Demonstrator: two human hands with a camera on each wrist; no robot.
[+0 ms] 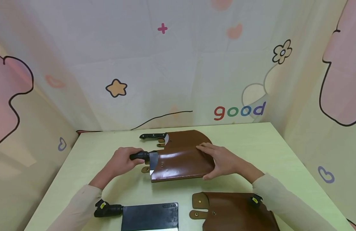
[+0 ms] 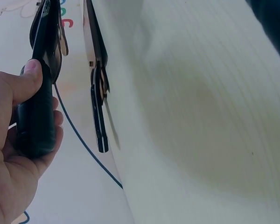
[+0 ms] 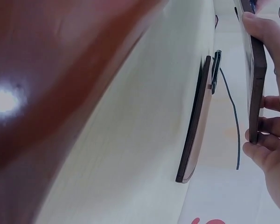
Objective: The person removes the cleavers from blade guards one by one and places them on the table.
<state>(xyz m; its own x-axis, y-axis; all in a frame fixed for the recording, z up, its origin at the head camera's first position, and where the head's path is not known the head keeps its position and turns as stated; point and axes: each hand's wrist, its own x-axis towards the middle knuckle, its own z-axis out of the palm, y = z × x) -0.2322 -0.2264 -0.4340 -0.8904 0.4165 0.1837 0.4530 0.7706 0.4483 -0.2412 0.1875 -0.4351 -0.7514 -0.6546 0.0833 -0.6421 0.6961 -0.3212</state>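
Pale table point(image 1: 247, 141), printed cloth point(image 1: 178, 77) behind. Held knife point(image 1: 153, 159) above table, blade mostly inside held sheath point(image 1: 182, 165), straps point(image 1: 145, 169) undone. Left hand point(image 1: 123, 160) clamped round handle point(image 1: 139, 155); right hand point(image 1: 224, 160) grips sheath's far end. Beyond, back knife point(image 1: 153, 136) sits in back sheath point(image 1: 187, 138). Nearer, black cleaver point(image 1: 150, 216) lies bare, apart from front sheath point(image 1: 232, 208), seemingly vacant. Two blades sheathed, one left uncovered.
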